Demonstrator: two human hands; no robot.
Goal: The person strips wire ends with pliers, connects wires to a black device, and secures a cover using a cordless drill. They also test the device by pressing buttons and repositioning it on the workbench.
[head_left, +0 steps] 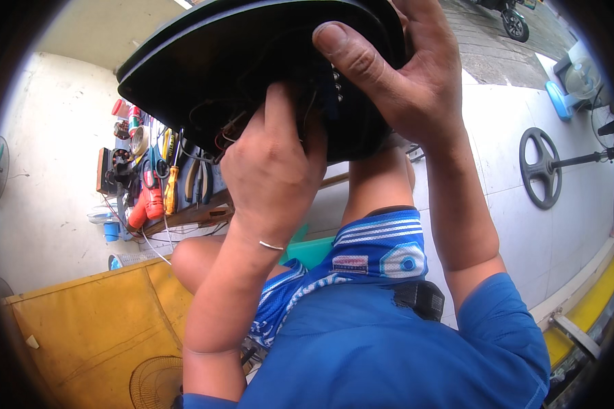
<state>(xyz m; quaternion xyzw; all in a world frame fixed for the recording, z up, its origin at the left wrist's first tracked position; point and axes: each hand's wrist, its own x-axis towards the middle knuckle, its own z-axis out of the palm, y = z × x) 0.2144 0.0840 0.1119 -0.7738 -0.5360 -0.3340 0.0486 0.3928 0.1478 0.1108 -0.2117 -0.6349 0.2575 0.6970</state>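
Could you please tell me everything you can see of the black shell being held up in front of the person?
The black shell looks like smooth, hard plastic: hollow, with a curved rim and a dark interior facing the wearer. Thin wires show inside, plus a row of small shiny metal pieces. It is held tilted at the top of the view, partly cut off. The right hand grips its right side; the left hand has fingers inside, their tips hidden.
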